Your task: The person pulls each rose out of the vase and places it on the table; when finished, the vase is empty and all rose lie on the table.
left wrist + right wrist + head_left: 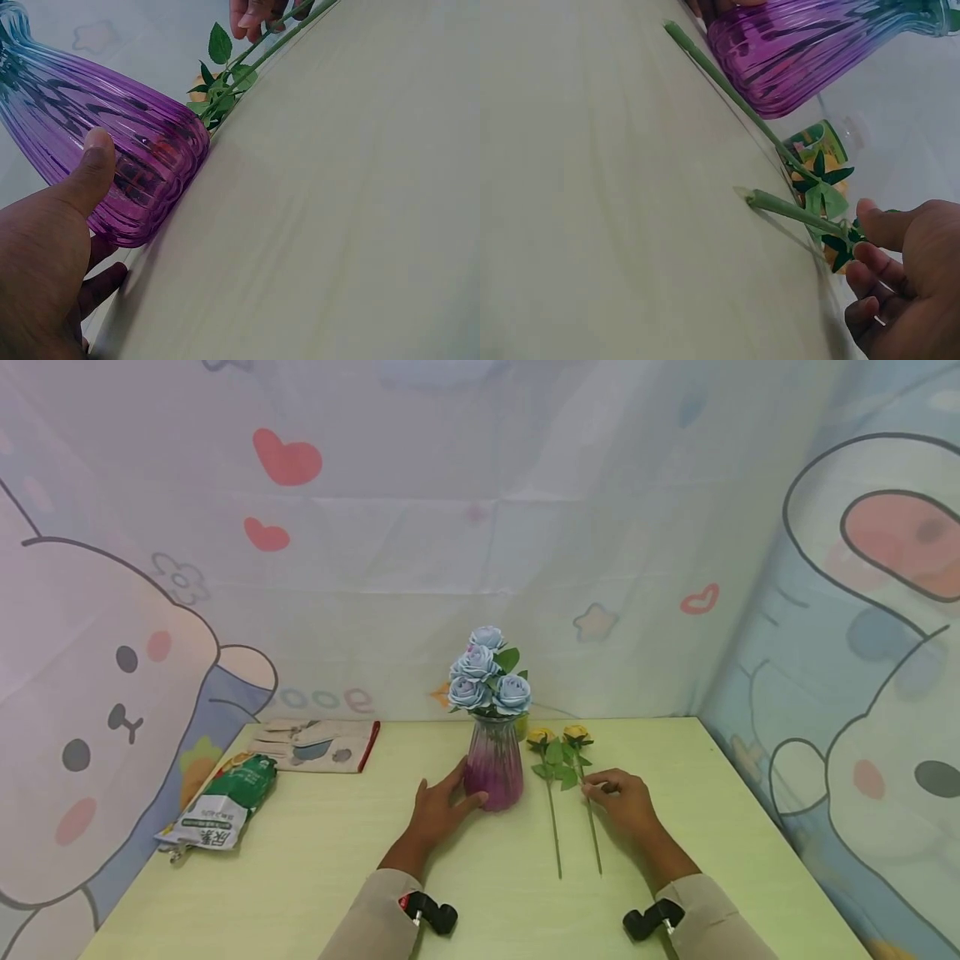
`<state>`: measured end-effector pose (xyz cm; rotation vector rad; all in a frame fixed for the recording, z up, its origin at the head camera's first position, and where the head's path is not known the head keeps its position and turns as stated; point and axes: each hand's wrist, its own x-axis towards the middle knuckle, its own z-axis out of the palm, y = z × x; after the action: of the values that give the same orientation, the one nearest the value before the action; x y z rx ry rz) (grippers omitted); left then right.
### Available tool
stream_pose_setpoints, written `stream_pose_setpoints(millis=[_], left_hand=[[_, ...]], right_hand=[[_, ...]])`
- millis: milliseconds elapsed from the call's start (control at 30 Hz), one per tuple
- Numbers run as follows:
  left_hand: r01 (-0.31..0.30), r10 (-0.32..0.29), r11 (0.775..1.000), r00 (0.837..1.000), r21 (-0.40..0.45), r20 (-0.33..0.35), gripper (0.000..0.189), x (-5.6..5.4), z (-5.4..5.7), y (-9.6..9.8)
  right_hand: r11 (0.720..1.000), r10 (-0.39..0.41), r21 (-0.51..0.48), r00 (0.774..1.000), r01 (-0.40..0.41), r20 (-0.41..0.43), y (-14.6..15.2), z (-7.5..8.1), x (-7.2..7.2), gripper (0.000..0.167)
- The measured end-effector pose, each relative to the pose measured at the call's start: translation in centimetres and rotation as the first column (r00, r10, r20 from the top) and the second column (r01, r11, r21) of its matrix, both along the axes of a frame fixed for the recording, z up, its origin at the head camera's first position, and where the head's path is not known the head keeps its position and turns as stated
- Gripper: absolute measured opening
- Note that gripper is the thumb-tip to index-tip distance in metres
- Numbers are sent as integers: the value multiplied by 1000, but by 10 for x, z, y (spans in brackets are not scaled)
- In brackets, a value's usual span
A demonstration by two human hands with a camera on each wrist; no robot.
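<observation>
A ribbed glass vase (495, 770), purple at the base and paler toward the neck, stands upright with several light-blue roses (477, 670) in it. My left hand (438, 814) holds its lower part from the left, thumb (96, 154) across the near side and some fingers hidden behind. To the right of the vase two yellow roses lie side by side, stems toward me. My right hand (622, 800) pinches the right-hand yellow rose (592, 835) by its stem, just below the leaves. The other yellow rose (553, 827) lies between it and the vase.
Behind the vase stands a small bottle with a green label (829, 139). A pair of pale printed gloves (322, 750) lies at the table's back left, with a green-and-white packet (228, 802) in front. Printed cloth walls (570, 552) border the table's back and sides.
</observation>
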<state>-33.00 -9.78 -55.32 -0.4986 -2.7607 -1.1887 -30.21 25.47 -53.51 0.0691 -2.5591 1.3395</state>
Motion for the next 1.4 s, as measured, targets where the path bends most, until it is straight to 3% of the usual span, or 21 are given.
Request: stream_pose_setpoints(millis=[300,667,967,1167,1400], left_hand=[[1,-1,1000,1000,7,-4,81,1,1,0],[-2,2,1000,1000,8,0,81,3,2,-2],[0,0,1000,1000,10,7,81,3,3,-4],[6,-6,999,1000,31,8,81,3,2,-2],[6,-6,1000,1000,7,2,82,2,1,-1]], right_hand=[[999,19,-40,998,-21,-64,-6,15,2,23],[990,89,-96,980,-107,-179,-38,50,-3,19],[955,123,-244,975,-167,-186,-76,83,-6,32],[913,148,-348,968,-213,-203,-99,102,-8,50],[905,98,-391,976,-168,-193,-119,114,-12,57]])
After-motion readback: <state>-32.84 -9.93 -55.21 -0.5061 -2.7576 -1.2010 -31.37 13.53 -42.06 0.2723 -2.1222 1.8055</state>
